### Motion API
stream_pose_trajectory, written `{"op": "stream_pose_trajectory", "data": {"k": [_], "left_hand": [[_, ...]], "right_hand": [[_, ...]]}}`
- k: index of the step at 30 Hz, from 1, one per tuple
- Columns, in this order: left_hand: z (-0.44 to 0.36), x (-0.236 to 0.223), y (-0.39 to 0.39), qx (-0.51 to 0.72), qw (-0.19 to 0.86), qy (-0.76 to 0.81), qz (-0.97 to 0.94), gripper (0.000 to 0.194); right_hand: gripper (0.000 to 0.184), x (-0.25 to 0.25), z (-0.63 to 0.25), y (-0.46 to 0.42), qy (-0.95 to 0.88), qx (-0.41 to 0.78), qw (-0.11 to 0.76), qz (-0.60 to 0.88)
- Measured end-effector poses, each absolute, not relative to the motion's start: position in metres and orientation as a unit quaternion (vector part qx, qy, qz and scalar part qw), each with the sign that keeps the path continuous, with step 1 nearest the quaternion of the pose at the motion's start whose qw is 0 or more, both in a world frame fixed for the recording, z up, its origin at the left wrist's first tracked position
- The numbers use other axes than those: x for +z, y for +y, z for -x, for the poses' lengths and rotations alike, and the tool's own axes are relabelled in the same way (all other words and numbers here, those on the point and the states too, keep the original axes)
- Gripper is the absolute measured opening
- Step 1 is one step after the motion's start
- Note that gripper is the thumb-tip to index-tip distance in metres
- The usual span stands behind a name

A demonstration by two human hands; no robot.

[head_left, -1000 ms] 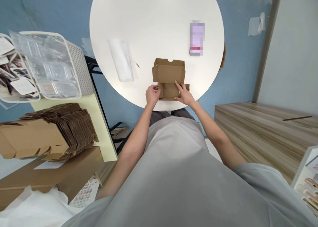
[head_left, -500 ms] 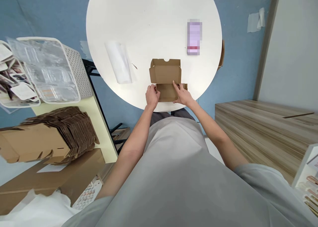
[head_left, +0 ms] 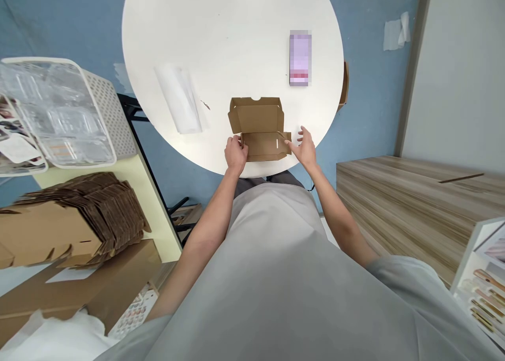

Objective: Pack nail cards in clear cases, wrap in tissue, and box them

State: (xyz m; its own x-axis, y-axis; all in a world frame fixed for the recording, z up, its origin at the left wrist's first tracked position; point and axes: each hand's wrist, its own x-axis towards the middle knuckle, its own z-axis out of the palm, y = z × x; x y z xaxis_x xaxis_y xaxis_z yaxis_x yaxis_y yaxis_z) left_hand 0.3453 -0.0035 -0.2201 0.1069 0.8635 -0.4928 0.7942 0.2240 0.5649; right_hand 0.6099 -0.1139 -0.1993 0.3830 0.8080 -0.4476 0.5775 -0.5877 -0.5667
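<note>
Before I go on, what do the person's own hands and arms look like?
The left hand and right hand are bare: no gloves, watch or bracelet show. The forearms are uncovered below short, loose grey sleeves with no visible printing.

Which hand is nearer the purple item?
Right. The right hand is roughly below the purple item in view; the left hand is farther left, at the cardboard box.

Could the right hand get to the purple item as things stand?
Probably yes: the right hand has its fingers spread, and only bare white tabletop lies between them and the purple item, though its thumb is at the cardboard box.
</note>
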Motion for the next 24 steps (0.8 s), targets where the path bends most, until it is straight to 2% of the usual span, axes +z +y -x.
{"op": "stream_pose_trajectory", "data": {"k": [5, 8, 12, 14, 18, 24], "left_hand": [[-0.343, -0.212, -0.015, 0.066, 0.413, 0.671, -0.612, 0.033], [-0.340, -0.202, -0.029, 0.095, 0.432, 0.626, -0.642, 0.044], [-0.336, -0.193, -0.043, 0.059, 0.476, 0.535, -0.696, 0.074], [-0.334, -0.191, -0.045, 0.047, 0.488, 0.532, -0.691, 0.073], [-0.332, -0.191, -0.042, 0.056, 0.494, 0.554, -0.668, 0.056], [-0.334, -0.187, -0.042, 0.058, 0.489, 0.562, -0.664, 0.044]], "right_hand": [[0.058, -0.220, -0.603, -0.112, -0.415, 0.419, 0.158, 0.792], [0.054, -0.218, -0.599, -0.108, -0.426, 0.403, 0.164, 0.793], [0.052, -0.208, -0.601, -0.108, -0.433, 0.419, 0.174, 0.779], [0.051, -0.205, -0.603, -0.109, -0.434, 0.431, 0.177, 0.771], [0.050, -0.198, -0.602, -0.110, -0.433, 0.446, 0.164, 0.766], [0.054, -0.181, -0.582, -0.107, -0.462, 0.438, 0.161, 0.754]]}}
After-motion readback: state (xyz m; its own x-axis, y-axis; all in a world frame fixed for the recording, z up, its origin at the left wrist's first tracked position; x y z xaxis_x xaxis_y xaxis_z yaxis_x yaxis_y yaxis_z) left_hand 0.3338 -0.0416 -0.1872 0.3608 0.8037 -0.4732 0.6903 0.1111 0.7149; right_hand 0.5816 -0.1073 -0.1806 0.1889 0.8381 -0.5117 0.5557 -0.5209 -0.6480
